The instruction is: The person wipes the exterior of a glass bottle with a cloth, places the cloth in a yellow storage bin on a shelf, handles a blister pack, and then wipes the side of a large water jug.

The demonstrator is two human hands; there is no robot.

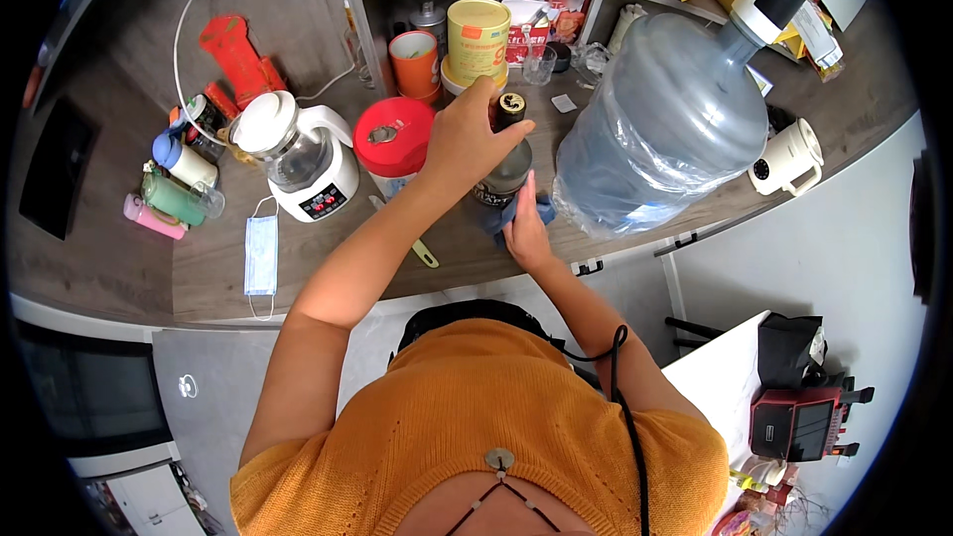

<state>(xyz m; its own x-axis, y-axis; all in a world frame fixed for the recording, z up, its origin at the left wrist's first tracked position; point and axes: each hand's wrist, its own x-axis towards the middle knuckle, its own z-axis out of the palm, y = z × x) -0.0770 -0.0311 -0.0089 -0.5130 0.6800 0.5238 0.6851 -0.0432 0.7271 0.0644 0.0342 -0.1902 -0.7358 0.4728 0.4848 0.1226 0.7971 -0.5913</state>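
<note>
Orange knit top (516,437) lay closest, covering my chest. Beyond it, on the wooden counter (462,263), was the dark-capped bottle (510,169), between a red-lidded tub (405,144) and a big water jug (660,129). My left hand (467,137) curled around its neck; my right hand (528,236) held a blue cloth (498,226) (rather bunched up) at the bottle's lower side.

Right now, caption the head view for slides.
Left fingers at the neck of a capped glass bottle, right fingers holding blue cloth.
</note>
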